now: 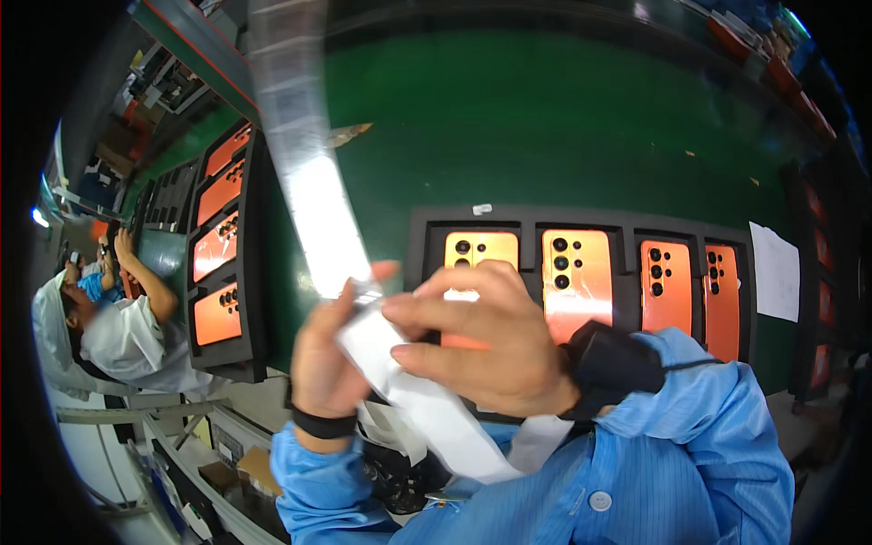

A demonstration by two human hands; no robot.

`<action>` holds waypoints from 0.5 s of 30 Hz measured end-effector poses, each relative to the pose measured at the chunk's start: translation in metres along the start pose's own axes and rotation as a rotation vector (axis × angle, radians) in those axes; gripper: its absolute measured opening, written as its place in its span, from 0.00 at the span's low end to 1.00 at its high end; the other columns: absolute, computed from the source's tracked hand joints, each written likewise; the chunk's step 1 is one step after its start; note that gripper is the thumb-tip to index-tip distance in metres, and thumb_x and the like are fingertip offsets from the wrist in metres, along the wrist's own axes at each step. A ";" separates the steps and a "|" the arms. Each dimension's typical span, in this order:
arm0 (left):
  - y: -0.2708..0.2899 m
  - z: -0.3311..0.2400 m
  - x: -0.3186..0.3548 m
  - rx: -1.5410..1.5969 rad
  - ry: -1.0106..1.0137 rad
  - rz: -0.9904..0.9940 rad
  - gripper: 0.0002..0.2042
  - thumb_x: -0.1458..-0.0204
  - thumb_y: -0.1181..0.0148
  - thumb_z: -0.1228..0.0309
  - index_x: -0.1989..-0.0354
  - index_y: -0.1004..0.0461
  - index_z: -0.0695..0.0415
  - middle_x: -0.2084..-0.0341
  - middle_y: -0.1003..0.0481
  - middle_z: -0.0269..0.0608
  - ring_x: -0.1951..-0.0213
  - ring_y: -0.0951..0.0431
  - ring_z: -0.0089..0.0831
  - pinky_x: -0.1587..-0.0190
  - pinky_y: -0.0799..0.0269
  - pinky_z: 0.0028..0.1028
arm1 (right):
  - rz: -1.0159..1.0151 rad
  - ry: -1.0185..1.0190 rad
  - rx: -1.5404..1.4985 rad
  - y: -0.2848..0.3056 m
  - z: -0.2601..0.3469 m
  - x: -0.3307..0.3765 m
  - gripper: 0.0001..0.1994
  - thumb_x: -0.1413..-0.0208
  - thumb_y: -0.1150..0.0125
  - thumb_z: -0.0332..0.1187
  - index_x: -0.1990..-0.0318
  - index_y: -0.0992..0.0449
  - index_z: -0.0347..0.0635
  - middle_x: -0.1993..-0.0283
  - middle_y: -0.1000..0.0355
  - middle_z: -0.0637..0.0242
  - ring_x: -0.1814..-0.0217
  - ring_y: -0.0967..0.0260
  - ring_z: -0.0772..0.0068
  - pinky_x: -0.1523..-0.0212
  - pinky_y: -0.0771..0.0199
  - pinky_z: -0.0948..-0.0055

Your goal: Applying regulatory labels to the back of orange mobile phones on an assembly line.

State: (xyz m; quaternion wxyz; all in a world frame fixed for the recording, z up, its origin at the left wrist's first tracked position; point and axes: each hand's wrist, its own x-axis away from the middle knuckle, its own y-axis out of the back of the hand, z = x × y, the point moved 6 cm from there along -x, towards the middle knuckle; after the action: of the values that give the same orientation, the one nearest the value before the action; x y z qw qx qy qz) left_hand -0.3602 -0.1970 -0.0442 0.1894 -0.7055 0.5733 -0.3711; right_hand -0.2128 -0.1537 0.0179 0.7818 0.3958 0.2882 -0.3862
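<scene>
A long strip (318, 204), shiny and pale like label or film tape, runs down from the top of the view into my hands. Below them it hangs as a white band over my lap. My left hand (322, 363) is closed around the strip, its thumb up near a crease. From the right, my right hand (490, 336) reaches across with thumb and fingers pinching the strip's edge; blur hides the exact contact. Behind that hand, a black foam tray (531, 227) holds several orange phones, camera side up. The leftmost phone (481, 245) is partly covered by my right hand.
The green bench (545, 118) carries another tray of orange phones (218, 250) at left and more phones at the far right. A white paper sheet (775, 272) lies right of the near tray. A person in white (136, 336) works at the left.
</scene>
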 end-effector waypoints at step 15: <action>-0.023 -0.101 0.106 -0.455 -0.164 0.417 0.05 0.52 0.57 0.79 0.69 0.39 0.70 0.84 0.30 0.69 0.80 0.24 0.56 0.77 0.24 0.46 | -0.101 -0.388 -0.137 0.081 -0.047 0.037 0.08 0.55 0.38 0.22 0.64 0.24 0.34 0.68 0.25 0.63 0.67 0.31 0.71 0.67 0.32 0.75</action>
State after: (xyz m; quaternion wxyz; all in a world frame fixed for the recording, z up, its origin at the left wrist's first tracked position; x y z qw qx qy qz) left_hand -0.4127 -0.2759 0.0701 0.1444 -0.6247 0.7566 -0.1286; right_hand -0.1328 -0.0968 -0.0024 0.8273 0.2449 0.1773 -0.4734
